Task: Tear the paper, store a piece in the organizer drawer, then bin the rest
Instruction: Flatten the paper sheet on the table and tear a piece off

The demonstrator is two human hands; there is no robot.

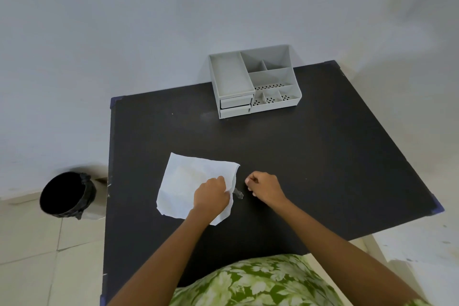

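A white sheet of paper [188, 181] lies on the black table [310, 156], slightly crumpled. My left hand [211, 197] rests on its right part and pinches its right edge, which lifts a little. My right hand [264, 189] is a closed fist just right of the paper, apart from it; nothing shows in it. A small grey blurred scrap [238, 193] sits between the two hands. The grey organizer [273, 77] stands at the table's far side, with two shut drawers [236, 107] stacked at its front left. The bin [64, 195], lined with a black bag, stands on the floor to the left.
A pale wall rises behind the table, close to the organizer. The organizer's top holds several open compartments, some with perforated floors. The table's left edge runs next to the bin. Light floor tiles show on the left and right.
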